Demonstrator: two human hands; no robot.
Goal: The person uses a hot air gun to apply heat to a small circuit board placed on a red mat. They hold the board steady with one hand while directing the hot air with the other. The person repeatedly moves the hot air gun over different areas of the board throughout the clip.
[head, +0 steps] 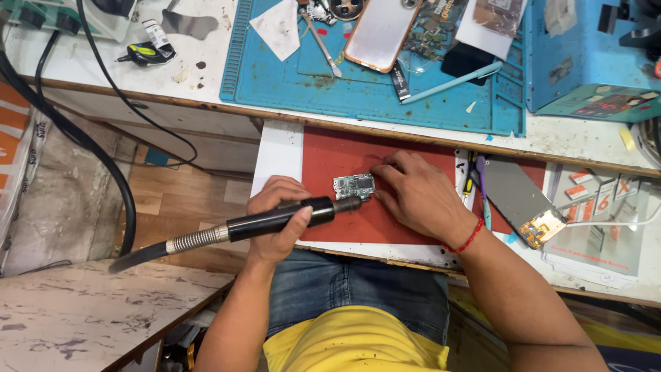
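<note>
I see a blue work mat [275, 83] holding a face-down phone [381, 31], tweezers [321, 43] and a pale blue pen [452, 83], with a dismantled phone screen [521, 200] lower right.
</note>
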